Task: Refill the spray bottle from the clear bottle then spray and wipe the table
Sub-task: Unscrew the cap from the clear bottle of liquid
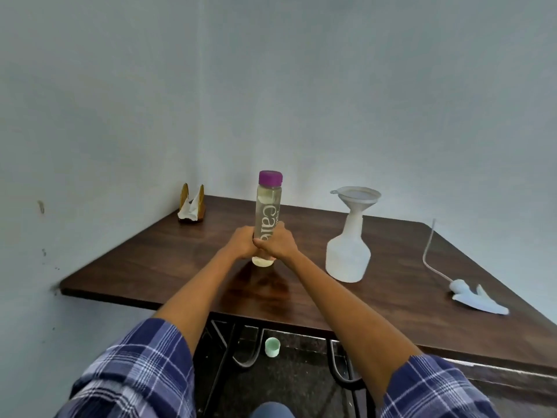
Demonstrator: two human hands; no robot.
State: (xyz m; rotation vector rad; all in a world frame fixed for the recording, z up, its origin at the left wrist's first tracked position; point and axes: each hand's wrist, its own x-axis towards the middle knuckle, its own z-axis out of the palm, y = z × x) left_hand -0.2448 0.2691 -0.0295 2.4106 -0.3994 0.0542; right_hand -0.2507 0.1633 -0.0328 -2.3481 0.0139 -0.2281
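Observation:
The clear bottle (268,206) with a purple cap stands upright near the middle of the dark wooden table (150,267). My left hand (241,241) and my right hand (278,242) both wrap around its lower part. To the right stands the white spray bottle (348,254) without its head, a grey funnel (357,197) sitting in its neck. The spray head (479,298) with its long tube lies on the table at the far right.
A wooden napkin holder (192,203) with white tissue stands in the back left corner against the walls. Under the table, a small green cup (272,347) sits on the floor beside the metal table legs.

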